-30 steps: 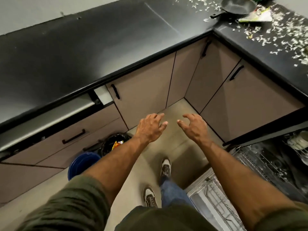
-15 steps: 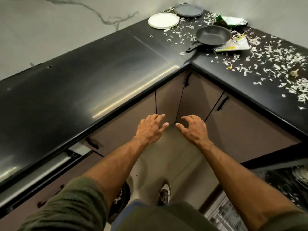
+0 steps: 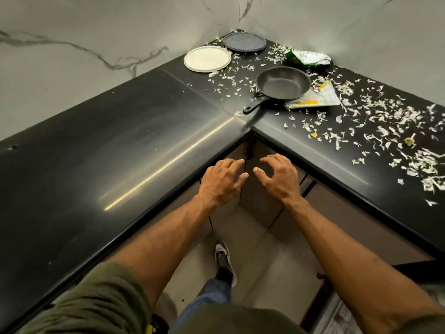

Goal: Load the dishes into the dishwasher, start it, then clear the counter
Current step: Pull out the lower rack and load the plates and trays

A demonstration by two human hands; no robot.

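Reaching forward palms-down, the left hand [image 3: 222, 180] and right hand [image 3: 280, 178] hover empty, fingers loosely spread, near the tabletop [image 3: 120, 150] corner; frying pan [image 3: 283, 84] and plates beyond.

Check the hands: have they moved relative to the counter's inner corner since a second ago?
Yes. Both the left hand and right hand have advanced toward the counter corner, open and empty.
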